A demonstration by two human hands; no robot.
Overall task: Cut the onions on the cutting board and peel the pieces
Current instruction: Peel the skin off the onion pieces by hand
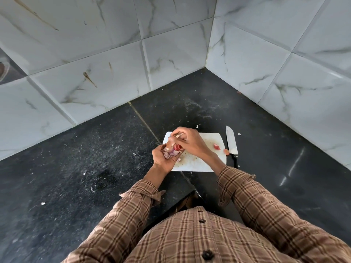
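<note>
Pinching at papery skin, the fingers point(178, 135) of the right hand point(191, 143) are drawn narrow above an onion piece point(173, 151); what exactly sits between the tips is too small to tell, though a pale flake shows there. Left hand point(164, 158) lies palm-up beneath, its fingers curled loosely round the purple piece and loose skins, cradling them. Judgement: the cupped palm works as a holder so the other hand can strip skin upward, and it keeps the scraps from scattering.

Both hands hover over the near-left part of the white cutting board point(201, 162). Two small cut pieces point(217, 147) rest on the board's right side, well apart from the hands. Knife point(232, 143) lies on the dark desk point(95, 158) just beside the board's right edge, blade pointing away from the person, handle toward them; probably parked there to free both hands for peeling, yet within easy reach of the right hand.

Room: open desk to the left and beyond the board. Tiled walls point(284, 73) meet in a corner behind. Desk front edge sits close to the person's shirt point(190, 240).
</note>
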